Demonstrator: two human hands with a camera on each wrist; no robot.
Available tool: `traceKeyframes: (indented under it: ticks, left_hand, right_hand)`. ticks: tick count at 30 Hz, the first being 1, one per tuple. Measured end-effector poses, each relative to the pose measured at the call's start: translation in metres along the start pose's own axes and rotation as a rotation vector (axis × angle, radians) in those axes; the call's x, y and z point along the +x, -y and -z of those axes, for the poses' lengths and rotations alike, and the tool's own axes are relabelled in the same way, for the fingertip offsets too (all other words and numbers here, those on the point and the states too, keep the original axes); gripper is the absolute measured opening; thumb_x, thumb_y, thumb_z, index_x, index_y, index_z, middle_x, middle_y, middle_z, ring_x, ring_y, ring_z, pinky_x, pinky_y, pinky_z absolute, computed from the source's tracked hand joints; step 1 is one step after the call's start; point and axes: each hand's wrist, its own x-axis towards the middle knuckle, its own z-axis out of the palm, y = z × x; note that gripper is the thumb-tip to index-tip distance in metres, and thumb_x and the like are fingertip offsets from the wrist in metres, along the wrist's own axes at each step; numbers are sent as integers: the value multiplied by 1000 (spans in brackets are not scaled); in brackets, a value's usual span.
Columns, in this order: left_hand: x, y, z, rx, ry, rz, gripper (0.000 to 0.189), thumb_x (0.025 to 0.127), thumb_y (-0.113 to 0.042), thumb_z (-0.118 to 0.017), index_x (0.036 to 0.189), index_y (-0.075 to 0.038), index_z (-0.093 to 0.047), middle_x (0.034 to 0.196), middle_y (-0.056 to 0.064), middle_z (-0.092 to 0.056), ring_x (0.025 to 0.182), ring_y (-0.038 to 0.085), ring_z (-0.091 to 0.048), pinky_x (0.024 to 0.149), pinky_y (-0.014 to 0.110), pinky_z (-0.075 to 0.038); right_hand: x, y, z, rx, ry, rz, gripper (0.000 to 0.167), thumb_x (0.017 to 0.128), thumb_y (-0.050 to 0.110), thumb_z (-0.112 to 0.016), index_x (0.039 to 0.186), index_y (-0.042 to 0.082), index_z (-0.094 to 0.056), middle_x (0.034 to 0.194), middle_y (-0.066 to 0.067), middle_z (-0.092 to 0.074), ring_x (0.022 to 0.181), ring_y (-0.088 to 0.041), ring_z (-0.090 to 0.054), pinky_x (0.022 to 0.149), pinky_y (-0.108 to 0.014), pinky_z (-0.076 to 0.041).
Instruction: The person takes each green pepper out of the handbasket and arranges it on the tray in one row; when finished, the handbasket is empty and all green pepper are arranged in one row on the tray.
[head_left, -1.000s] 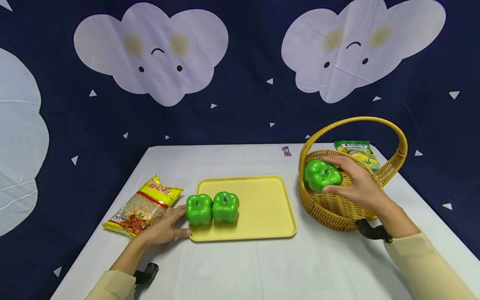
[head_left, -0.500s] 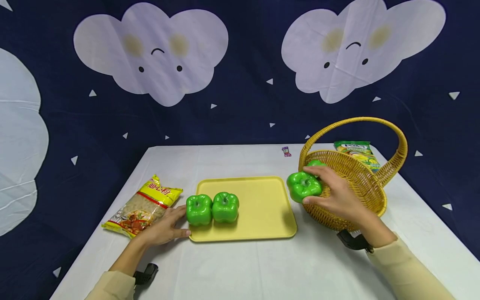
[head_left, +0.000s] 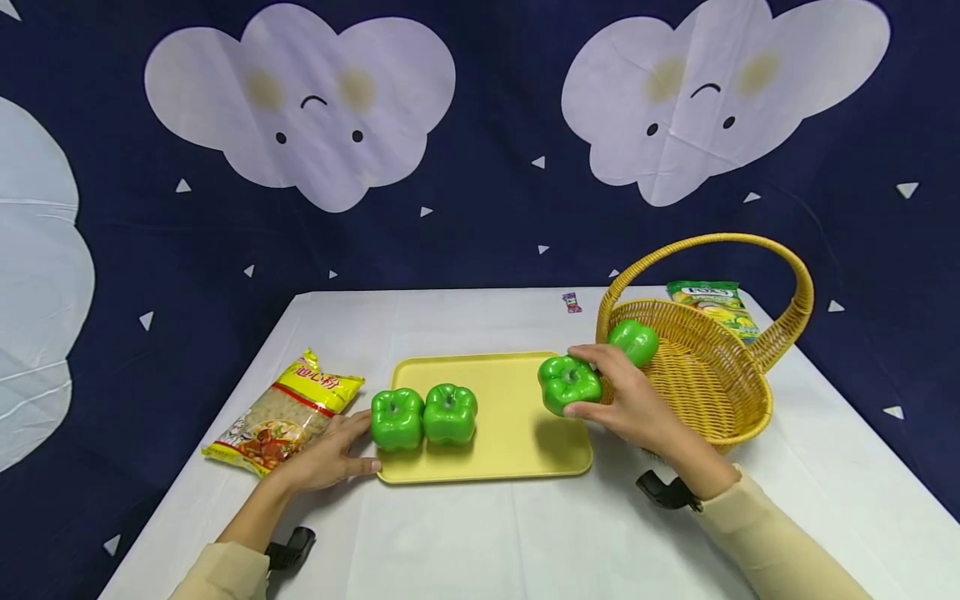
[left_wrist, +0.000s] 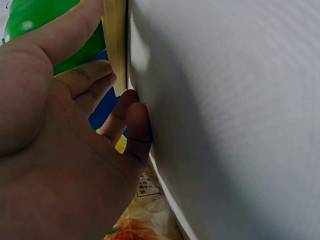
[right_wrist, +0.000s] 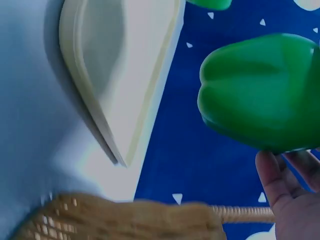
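Note:
My right hand (head_left: 630,400) grips a green bell pepper (head_left: 568,385) between thumb and fingers, over the right end of the yellow tray (head_left: 517,417). In the right wrist view this pepper (right_wrist: 260,95) hangs above the tray, whose surface carries a shadow. At the tray's left end my left hand (head_left: 333,457) lies with relaxed fingers, thumb by the near corner. Two more green bell peppers, a left one (head_left: 397,419) and a right one (head_left: 450,414), sit side by side on the tray. Another bell pepper (head_left: 634,342) is in the wicker basket (head_left: 697,400).
Behind the left hand lies a yellow food packet (head_left: 288,412). A green snack bag (head_left: 716,307) rests behind the basket, whose tall handle (head_left: 720,239) arches over it. Toward the table's back edge is a small purple wrapped sweet (head_left: 572,302).
My right hand has carried its bell pepper out of the basket, leftward to above the tray's right end, which uncovers the pepper left in the basket. My left hand has stayed still.

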Motion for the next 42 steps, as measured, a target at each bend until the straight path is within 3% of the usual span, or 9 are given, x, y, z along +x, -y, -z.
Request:
traceKeyframes:
  ticks: [2, 5, 14, 31, 42]
  left_hand:
    - [0, 0, 0, -1, -1, 0, 84, 79, -37, -72, 146, -6, -32, 153, 20, -26, 138, 42, -19, 107, 71, -18]
    - [0, 0, 1, -4, 1, 0, 84, 79, -38, -72, 146, -7, -32, 153, 20, -26, 138, 41, -19, 106, 71, -19]
    - [0, 0, 1, -17, 3, 2, 84, 79, -38, -72, 147, -7, -32, 154, 20, -25, 139, 42, -17, 106, 72, -17]
    - [1, 0, 1, -15, -2, -13, 83, 80, -36, -72, 146, -6, -33, 153, 20, -26, 138, 42, -18, 107, 71, -18]
    - [1, 1, 0, -8, -3, -12, 82, 80, -36, -72, 146, -6, -33, 153, 20, -27, 137, 41, -20, 107, 71, -19]
  right_hand:
    - [2, 3, -5, 19, 10, -23, 77, 64, 25, -85, 131, 8, -51, 130, -10, -53, 121, -25, -48, 101, -44, -43]
    - [3, 6, -12, 31, 16, -48, 75, 65, 27, -84, 130, 8, -52, 129, -10, -54, 121, -26, -49, 101, -49, -43]
    - [7, 13, -35, 18, 27, -102, 74, 65, 32, -84, 129, 10, -53, 126, -9, -56, 115, -25, -53, 93, -43, -49]
    - [14, 25, -59, -13, 104, -238, 75, 66, 41, -82, 128, 10, -53, 126, -8, -57, 116, -25, -53, 100, -45, -45]
    - [15, 27, -70, -24, 123, -227, 74, 66, 42, -82, 126, 9, -54, 123, -9, -58, 114, -25, -55, 99, -44, -47]
